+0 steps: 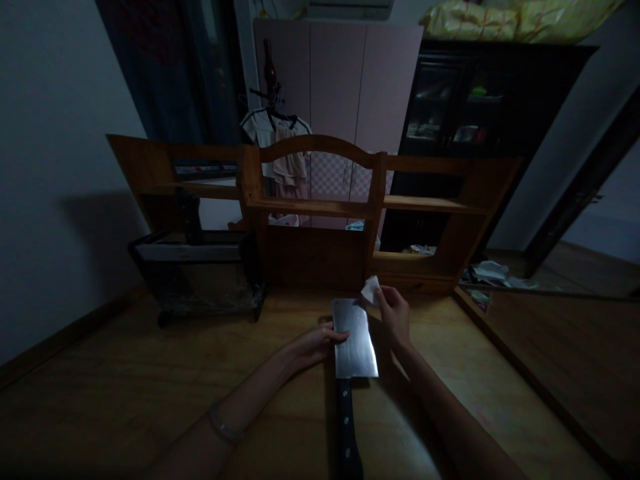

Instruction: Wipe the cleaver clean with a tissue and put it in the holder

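A cleaver (356, 347) with a broad shiny blade and a black riveted handle points away from me above the wooden surface. My left hand (320, 340) grips the blade at its left side, the thumb lying on the upper face and the other fingers hidden beneath. To the right of the blade's far end, my right hand (394, 312) pinches a small white piece of tissue (371, 291) between thumb and fingers. The tissue is near the far right corner of the blade; whether they touch I cannot tell.
A wooden shelf unit (315, 257) stands at the far edge of the wooden surface (280, 413). Left of it is a dark-framed box-like appliance (200, 280). A raised wooden edge (530, 373) runs along the right. Behind are a pink wardrobe (335, 87) and a dark cabinet (480, 87).
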Demonstrator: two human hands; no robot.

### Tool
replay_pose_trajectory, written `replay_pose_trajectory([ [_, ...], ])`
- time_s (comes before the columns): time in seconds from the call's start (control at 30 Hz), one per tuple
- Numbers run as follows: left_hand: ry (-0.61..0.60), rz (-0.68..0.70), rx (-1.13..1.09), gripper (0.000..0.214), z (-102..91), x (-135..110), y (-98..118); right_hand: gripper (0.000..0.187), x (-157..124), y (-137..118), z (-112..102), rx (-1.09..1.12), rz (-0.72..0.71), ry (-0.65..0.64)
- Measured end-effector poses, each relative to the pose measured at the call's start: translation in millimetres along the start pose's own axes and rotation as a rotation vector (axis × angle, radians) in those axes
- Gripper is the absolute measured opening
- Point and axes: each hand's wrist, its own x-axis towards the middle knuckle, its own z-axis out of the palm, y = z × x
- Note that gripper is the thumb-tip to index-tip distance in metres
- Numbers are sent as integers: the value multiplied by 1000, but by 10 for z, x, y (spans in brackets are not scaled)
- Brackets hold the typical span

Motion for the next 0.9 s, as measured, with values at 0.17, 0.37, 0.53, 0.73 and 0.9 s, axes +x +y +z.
replay_pose_trajectory([
  [0.17,-77,25,80,29,7,-25,12,33,-131,-273,22,-84,-154,-224],
  [0.37,-52,105,147,42,0,-12,-17,37,-363,-307,256,-244,-379,-762],
  [0.53,-76,123,213,41,-49,28,-62,43,-348,-308,214,-429,-460,-843],
  [0.73,-53,88,215,33,-88,38,-84,45,-366,-327,191,-551,-430,-819],
  [0.9,-66,97,203,38,-58,31,-61,47,-360,-315,176,-592,-421,-782],
])
